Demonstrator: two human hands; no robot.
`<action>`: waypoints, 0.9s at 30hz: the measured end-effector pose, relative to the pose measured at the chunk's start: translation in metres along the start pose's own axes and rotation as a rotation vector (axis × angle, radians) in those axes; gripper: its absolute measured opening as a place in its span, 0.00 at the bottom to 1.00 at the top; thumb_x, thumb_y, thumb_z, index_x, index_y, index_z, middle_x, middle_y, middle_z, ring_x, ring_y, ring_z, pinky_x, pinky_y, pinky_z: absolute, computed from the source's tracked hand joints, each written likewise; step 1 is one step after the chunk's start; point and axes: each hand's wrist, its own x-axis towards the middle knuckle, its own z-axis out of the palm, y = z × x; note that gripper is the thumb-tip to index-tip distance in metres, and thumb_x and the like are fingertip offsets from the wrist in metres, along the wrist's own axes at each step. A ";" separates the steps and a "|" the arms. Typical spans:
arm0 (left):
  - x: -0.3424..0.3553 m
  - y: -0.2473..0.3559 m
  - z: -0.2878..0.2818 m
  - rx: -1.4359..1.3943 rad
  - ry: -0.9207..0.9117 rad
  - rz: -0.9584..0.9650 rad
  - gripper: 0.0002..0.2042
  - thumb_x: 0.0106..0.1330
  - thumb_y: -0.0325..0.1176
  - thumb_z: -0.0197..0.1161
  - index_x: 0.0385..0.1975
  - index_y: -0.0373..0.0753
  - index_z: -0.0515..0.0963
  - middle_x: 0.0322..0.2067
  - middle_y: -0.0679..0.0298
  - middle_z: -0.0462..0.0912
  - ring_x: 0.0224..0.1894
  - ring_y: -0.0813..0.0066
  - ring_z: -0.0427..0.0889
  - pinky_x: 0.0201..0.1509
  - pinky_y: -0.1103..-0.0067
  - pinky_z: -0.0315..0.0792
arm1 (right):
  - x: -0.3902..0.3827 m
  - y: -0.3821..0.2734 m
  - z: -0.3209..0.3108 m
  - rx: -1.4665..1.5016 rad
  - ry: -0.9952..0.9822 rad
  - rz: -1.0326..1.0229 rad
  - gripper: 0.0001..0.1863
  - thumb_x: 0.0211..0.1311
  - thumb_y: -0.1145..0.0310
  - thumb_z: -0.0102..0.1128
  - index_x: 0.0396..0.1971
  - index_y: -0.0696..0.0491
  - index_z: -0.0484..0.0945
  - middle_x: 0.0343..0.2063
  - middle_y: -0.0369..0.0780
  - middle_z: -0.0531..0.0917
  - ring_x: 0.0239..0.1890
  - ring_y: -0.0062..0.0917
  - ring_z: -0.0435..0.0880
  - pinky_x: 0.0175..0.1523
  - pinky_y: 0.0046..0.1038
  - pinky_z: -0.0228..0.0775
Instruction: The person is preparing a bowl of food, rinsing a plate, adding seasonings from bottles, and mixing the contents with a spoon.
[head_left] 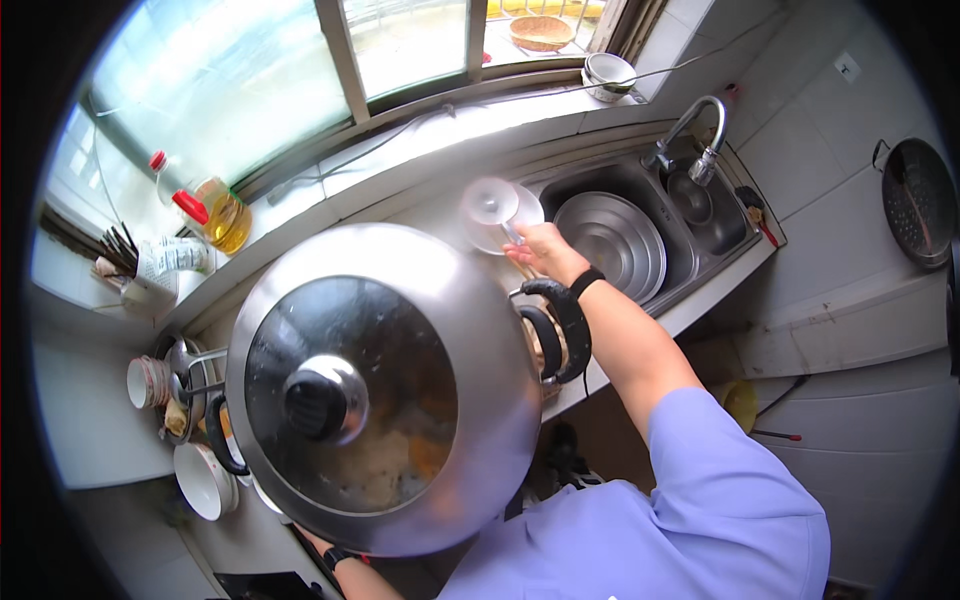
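Note:
A big steel pot with a domed lid (475,300) fills the middle, its glass window fogged and showing food inside. My right hand (545,252) reaches past the pot's right side, above the counter. Its fingers are closed on the pale handle of a blurred translucent cup (488,203). Thin wooden sticks, perhaps chopsticks (522,266), show just under that hand. Behind the cup lies a white dish (528,205). At the pot's lower left edge, my left hand (312,540) is mostly covered by the pot, so its fingers cannot be made out.
A steel sink (683,262) holding a wide metal basin (612,245) stands on the right under a faucet (712,130). Cooking oil (230,225) sits on the left sill. Stacked bowls (205,482) are left of the pot. Black handles (570,330) jut from the pot.

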 end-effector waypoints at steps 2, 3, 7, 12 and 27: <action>-0.009 -0.003 -0.002 -0.004 0.014 0.020 0.20 0.60 0.35 0.48 0.50 0.30 0.67 0.48 0.53 0.73 0.48 0.59 0.74 0.53 0.69 0.70 | 0.001 -0.007 0.009 0.006 -0.008 0.053 0.14 0.60 0.70 0.54 0.41 0.64 0.69 0.32 0.47 0.76 0.30 0.31 0.79 0.33 0.27 0.76; -0.018 0.000 -0.003 -0.006 0.029 0.044 0.20 0.59 0.34 0.49 0.50 0.30 0.67 0.48 0.53 0.73 0.48 0.59 0.74 0.52 0.69 0.70 | 0.009 -0.003 0.010 0.010 -0.017 0.083 0.11 0.60 0.72 0.54 0.40 0.62 0.70 0.29 0.46 0.77 0.28 0.29 0.79 0.30 0.25 0.75; -0.049 -0.002 -0.001 0.011 0.069 0.102 0.21 0.57 0.32 0.50 0.50 0.29 0.67 0.48 0.53 0.73 0.47 0.59 0.75 0.51 0.70 0.72 | 0.002 -0.012 -0.010 0.034 -0.039 0.105 0.06 0.61 0.75 0.50 0.35 0.61 0.71 0.25 0.42 0.78 0.26 0.25 0.79 0.30 0.22 0.75; -0.091 -0.015 0.001 0.045 0.069 0.146 0.21 0.54 0.29 0.51 0.50 0.29 0.68 0.48 0.52 0.73 0.46 0.59 0.76 0.49 0.70 0.74 | -0.072 -0.043 -0.110 0.349 -0.386 0.089 0.10 0.62 0.75 0.50 0.44 0.57 0.67 0.30 0.41 0.79 0.28 0.20 0.78 0.34 0.19 0.74; -0.360 -0.251 0.163 -0.106 0.081 0.123 0.15 0.52 0.28 0.57 0.39 0.25 0.72 0.39 0.52 0.77 0.45 0.60 0.75 0.53 0.72 0.68 | -0.009 -0.168 -0.468 -1.130 -0.050 -0.684 0.06 0.55 0.71 0.54 0.30 0.57 0.75 0.29 0.42 0.80 0.30 0.32 0.79 0.37 0.28 0.70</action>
